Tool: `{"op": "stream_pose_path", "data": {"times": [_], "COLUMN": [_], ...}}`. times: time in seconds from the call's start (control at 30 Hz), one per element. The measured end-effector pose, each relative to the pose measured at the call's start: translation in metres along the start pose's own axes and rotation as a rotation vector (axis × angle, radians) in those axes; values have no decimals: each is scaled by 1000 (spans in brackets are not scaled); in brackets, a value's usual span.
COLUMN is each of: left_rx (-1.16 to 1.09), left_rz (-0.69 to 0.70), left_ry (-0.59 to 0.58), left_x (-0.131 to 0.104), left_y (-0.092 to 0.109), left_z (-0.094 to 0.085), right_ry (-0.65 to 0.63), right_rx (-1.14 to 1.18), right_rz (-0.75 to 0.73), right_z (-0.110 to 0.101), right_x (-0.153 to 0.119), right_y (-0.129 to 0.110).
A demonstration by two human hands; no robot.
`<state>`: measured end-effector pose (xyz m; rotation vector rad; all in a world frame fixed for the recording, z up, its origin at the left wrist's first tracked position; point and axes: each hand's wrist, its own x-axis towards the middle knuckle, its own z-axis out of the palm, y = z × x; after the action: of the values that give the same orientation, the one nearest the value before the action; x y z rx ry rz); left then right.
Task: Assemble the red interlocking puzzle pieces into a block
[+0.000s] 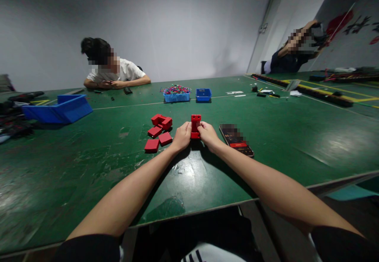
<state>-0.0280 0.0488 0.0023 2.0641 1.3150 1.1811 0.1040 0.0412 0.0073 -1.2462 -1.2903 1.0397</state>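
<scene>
Between my two hands a red block-like part [196,127] is held upright above the green table, with two dark holes near its top. My left hand [182,135] grips its left side, and my right hand [208,135] grips its right side with the thumb over its front. Left of my left hand lie several red blocks [152,146], some piled against each other. A phone [236,140] with a lit screen rests on the table to the right of my right hand.
Beyond my hands stand a light blue bin [177,97] full of small colourful pieces and a small blue bin [203,95]. A larger blue bin [63,110] is at the left. One person [118,70] leans on the far edge; another [291,54] is at the far right.
</scene>
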Motion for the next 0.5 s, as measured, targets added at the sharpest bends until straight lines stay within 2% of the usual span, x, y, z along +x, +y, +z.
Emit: {"op": "stream_pose_path", "data": {"times": [0.5], "left_rx": [-20], "left_rz": [-9], "left_ry": [12], "left_x": [-1], "left_y": [0], "left_z": [1], "right_ry": [-6], "right_rx": [-5], "right_rz": [-4], "right_z": [1], "right_x": [0], "right_y": [-1]}}
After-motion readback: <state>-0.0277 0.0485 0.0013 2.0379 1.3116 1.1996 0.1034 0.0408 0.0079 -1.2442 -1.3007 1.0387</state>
